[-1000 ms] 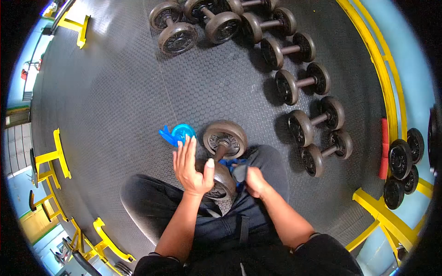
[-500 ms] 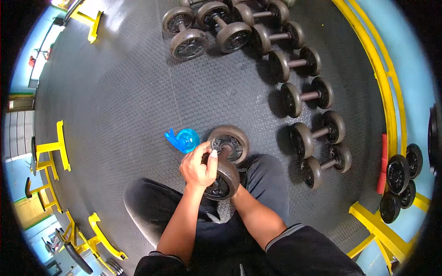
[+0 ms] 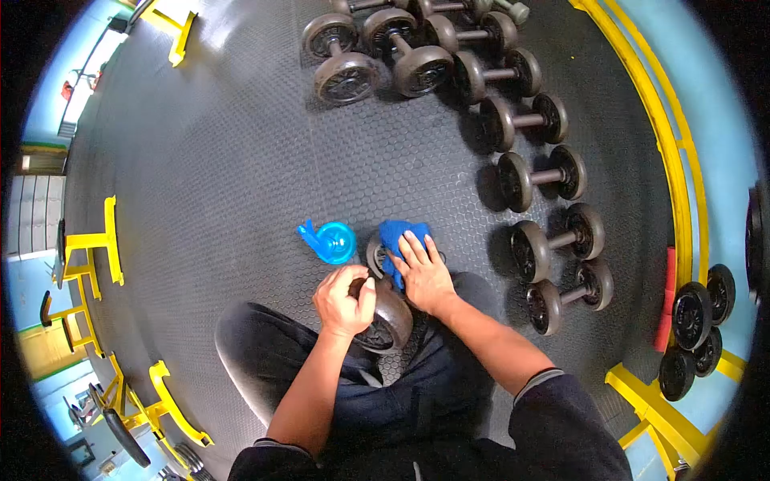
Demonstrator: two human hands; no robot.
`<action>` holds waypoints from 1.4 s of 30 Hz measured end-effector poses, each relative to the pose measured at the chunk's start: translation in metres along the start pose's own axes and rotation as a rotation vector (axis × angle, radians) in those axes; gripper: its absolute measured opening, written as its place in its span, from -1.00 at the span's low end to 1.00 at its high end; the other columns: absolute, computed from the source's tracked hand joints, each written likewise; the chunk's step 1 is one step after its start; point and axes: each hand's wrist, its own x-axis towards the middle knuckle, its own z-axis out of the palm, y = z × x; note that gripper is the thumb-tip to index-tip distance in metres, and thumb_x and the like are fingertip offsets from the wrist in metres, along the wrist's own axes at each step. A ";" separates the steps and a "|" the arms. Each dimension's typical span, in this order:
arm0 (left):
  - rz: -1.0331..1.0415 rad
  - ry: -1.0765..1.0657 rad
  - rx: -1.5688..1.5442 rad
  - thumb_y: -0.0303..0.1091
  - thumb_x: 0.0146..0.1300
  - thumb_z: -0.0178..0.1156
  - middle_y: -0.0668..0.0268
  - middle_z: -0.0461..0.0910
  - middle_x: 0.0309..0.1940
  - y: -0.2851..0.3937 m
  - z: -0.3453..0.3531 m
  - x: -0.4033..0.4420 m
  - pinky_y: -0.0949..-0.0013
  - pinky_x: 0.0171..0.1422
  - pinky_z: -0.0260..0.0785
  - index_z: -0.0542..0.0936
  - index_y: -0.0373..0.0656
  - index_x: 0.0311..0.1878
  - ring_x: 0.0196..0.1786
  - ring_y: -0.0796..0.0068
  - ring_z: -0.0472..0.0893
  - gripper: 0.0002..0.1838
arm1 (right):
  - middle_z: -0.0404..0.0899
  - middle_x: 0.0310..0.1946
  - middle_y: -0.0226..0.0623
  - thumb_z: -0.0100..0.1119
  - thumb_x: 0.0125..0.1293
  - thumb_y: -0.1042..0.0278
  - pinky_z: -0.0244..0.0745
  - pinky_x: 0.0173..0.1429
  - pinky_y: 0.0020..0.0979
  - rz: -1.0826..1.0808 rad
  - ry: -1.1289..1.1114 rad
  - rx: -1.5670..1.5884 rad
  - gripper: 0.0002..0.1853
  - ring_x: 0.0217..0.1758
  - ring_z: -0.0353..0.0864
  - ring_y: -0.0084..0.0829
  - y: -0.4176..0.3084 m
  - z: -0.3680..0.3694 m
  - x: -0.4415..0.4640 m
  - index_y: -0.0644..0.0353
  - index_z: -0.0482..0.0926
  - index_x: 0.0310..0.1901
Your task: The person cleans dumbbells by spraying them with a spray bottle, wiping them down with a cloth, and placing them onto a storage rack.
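Observation:
Between my bent legs a dark dumbbell (image 3: 393, 314) stands with one round end near me and the other farther off. My left hand (image 3: 345, 303) curls its fingers over the near end and steadies it. A blue cloth (image 3: 401, 232) covers much of the far end. Pressing the cloth there is my right hand (image 3: 425, 276), its fingers stretched over the fabric. The handle is mostly hidden by the hands and the near end. Just left of the cloth, a blue spray bottle (image 3: 335, 243) is on the floor.
Several dumbbells (image 3: 549, 175) form a row on the right, with more at the top. The floor (image 3: 216, 184) is black textured rubber. Yellow racks (image 3: 112, 240) are at the left, and a yellow frame (image 3: 654, 393) with weight plates (image 3: 692, 310) is at the right.
My right hand has come up from behind the near end to the far end, and the blue cloth now shows under it. My left hand stays on the dumbbell.

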 end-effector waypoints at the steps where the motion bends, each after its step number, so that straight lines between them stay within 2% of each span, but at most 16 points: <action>1: -0.038 0.001 -0.011 -0.41 0.03 0.21 0.16 0.66 -0.42 0.000 0.000 0.001 0.30 -0.20 0.50 0.61 -0.23 -0.35 -0.34 0.20 0.67 -0.88 | 0.00 0.48 -0.11 -0.08 0.30 0.21 -0.23 0.54 0.02 -0.010 0.000 0.000 -0.46 0.58 -0.20 -0.15 -0.011 -0.004 -0.004 0.12 0.35 0.32; 4: -0.087 0.031 -0.026 -0.40 0.04 0.23 0.18 0.66 -0.43 0.002 0.004 0.004 0.32 -0.24 0.50 0.61 -0.22 -0.34 -0.35 0.22 0.67 -0.87 | -0.12 0.51 -0.07 -0.18 0.38 0.07 -0.19 0.46 0.22 0.205 -0.340 -0.425 -0.44 0.57 -0.26 0.03 -0.040 0.002 -0.023 0.12 0.31 0.35; 5: -0.100 0.036 -0.031 -0.39 0.04 0.23 0.19 0.66 -0.44 0.004 0.007 0.006 0.31 -0.24 0.49 0.61 -0.21 -0.34 -0.36 0.22 0.67 -0.88 | -0.02 0.47 -0.04 -0.17 0.37 0.06 -0.04 0.38 0.27 0.187 -0.405 -0.528 -0.43 0.52 -0.11 0.08 -0.049 0.015 -0.035 0.17 0.34 0.33; 10: -0.007 0.048 0.019 -0.36 0.02 0.24 0.23 0.67 -0.45 0.006 0.010 0.004 0.26 -0.24 0.49 0.60 -0.17 -0.35 -0.37 0.20 0.66 -0.87 | 0.34 0.24 -0.04 -0.06 0.32 0.11 0.21 0.27 0.04 -0.203 -0.226 -0.167 -0.49 0.34 0.24 -0.01 -0.047 0.102 -0.031 0.16 0.40 0.24; 14: -0.005 0.063 -0.013 -0.37 0.02 0.23 0.24 0.67 -0.45 0.000 0.007 0.001 0.26 -0.23 0.49 0.61 -0.17 -0.35 -0.36 0.19 0.66 -0.87 | 0.39 0.23 -0.12 0.00 0.28 0.13 0.19 0.33 -0.10 -0.196 -0.293 -0.169 -0.50 0.35 0.29 -0.16 -0.051 0.104 -0.004 0.15 0.42 0.22; 17: -0.012 0.071 -0.061 -0.37 0.01 0.23 0.23 0.66 -0.45 -0.005 0.004 0.001 0.26 -0.24 0.49 0.61 -0.16 -0.35 -0.37 0.20 0.66 -0.87 | 0.52 0.10 -0.19 -0.03 0.25 0.23 0.23 0.31 -0.14 -0.232 -0.489 0.121 -0.60 0.28 0.37 -0.17 -0.013 0.018 -0.004 0.18 0.53 0.08; 19: 0.014 0.055 -0.034 -0.36 0.00 0.24 0.24 0.65 -0.45 -0.004 0.001 -0.001 0.26 -0.26 0.48 0.60 -0.15 -0.36 -0.39 0.20 0.65 -0.87 | 0.53 0.06 -0.25 -0.02 0.22 0.27 0.24 0.30 -0.11 -0.160 -0.584 0.016 -0.64 0.25 0.39 -0.19 0.001 -0.045 -0.008 0.18 0.58 0.00; 22: 0.060 0.074 0.008 -0.30 -0.02 0.25 0.25 0.63 -0.47 -0.003 0.000 -0.006 0.25 -0.31 0.45 0.60 -0.12 -0.35 -0.41 0.18 0.62 -0.84 | 0.48 0.14 -0.24 0.08 0.13 0.23 0.19 0.33 -0.15 -0.075 -0.388 -0.053 -0.67 0.27 0.35 -0.22 0.020 -0.073 -0.005 0.04 0.64 -0.08; 24: 0.079 0.068 0.010 -0.27 -0.05 0.27 0.24 0.61 -0.50 -0.002 0.001 -0.009 0.23 -0.33 0.43 0.60 -0.11 -0.35 -0.43 0.17 0.61 -0.81 | 0.43 0.24 -0.21 0.02 0.19 0.25 0.11 0.41 -0.05 -0.268 0.146 -0.012 -0.68 0.40 0.23 -0.19 0.031 -0.052 0.002 0.08 0.69 -0.10; 29: 0.130 0.068 -0.003 -0.24 -0.10 0.27 0.23 0.60 -0.48 -0.003 0.002 -0.016 0.21 -0.30 0.42 0.59 -0.13 -0.35 -0.44 0.15 0.59 -0.76 | 0.42 0.29 -0.52 0.06 0.21 0.18 -0.16 0.56 -0.03 -0.687 -0.401 -0.207 -0.71 0.52 0.05 -0.35 0.007 -0.031 0.080 -0.09 0.70 -0.09; 32: 0.120 0.048 0.010 -0.21 -0.11 0.25 0.23 0.62 -0.46 -0.003 0.003 -0.018 0.21 -0.27 0.43 0.58 -0.13 -0.36 -0.42 0.17 0.60 -0.74 | 0.44 0.27 -0.54 0.06 0.22 0.20 -0.07 0.54 -0.08 -0.638 -0.519 -0.209 -0.72 0.48 0.15 -0.30 -0.004 -0.011 0.110 -0.06 0.71 -0.12; 34: 0.105 0.053 0.028 -0.17 -0.10 0.23 0.23 0.61 -0.48 -0.006 0.001 -0.019 0.22 -0.28 0.42 0.59 -0.13 -0.37 -0.42 0.17 0.60 -0.74 | 0.49 0.22 -0.38 0.12 0.12 0.26 0.20 0.42 -0.17 -0.462 -0.589 -0.061 -0.66 0.38 0.34 -0.28 -0.009 -0.020 0.116 -0.03 0.68 -0.05; 37: 0.106 0.052 0.005 -0.15 -0.10 0.23 0.21 0.60 -0.50 -0.005 -0.002 -0.018 0.22 -0.28 0.43 0.59 -0.12 -0.39 -0.44 0.16 0.59 -0.74 | 0.53 0.16 -0.28 0.21 -0.06 0.37 0.38 0.29 -0.22 -0.318 -0.362 0.194 -0.62 0.31 0.41 -0.22 0.021 -0.061 0.085 -0.04 0.69 -0.10; 39: 0.115 0.071 0.000 -0.15 -0.10 0.24 0.23 0.60 -0.50 -0.005 -0.003 -0.019 0.24 -0.23 0.45 0.60 -0.13 -0.39 -0.41 0.19 0.61 -0.73 | 0.57 0.08 -0.21 0.19 -0.08 0.42 0.48 0.18 -0.19 -0.021 -0.137 0.300 -0.60 0.09 0.57 -0.08 0.032 -0.066 0.055 -0.05 0.69 -0.11; 41: 0.131 0.057 0.018 -0.15 -0.10 0.24 0.25 0.60 -0.49 -0.007 -0.002 -0.021 0.25 -0.22 0.46 0.61 -0.14 -0.39 -0.40 0.21 0.62 -0.72 | 0.59 -0.05 0.00 0.19 -0.04 0.31 0.51 0.09 -0.08 0.372 -0.171 0.294 -0.56 -0.04 0.62 0.01 0.033 -0.069 0.044 -0.05 0.62 -0.02; 42: 0.123 0.053 0.026 -0.15 -0.10 0.24 0.27 0.61 -0.49 -0.005 -0.002 -0.022 0.24 -0.20 0.46 0.61 -0.14 -0.39 -0.38 0.22 0.63 -0.73 | 0.59 -0.09 0.01 0.20 -0.04 0.27 0.50 0.08 -0.06 0.376 -0.142 0.343 -0.55 -0.05 0.61 0.01 0.037 -0.055 0.045 -0.05 0.61 -0.01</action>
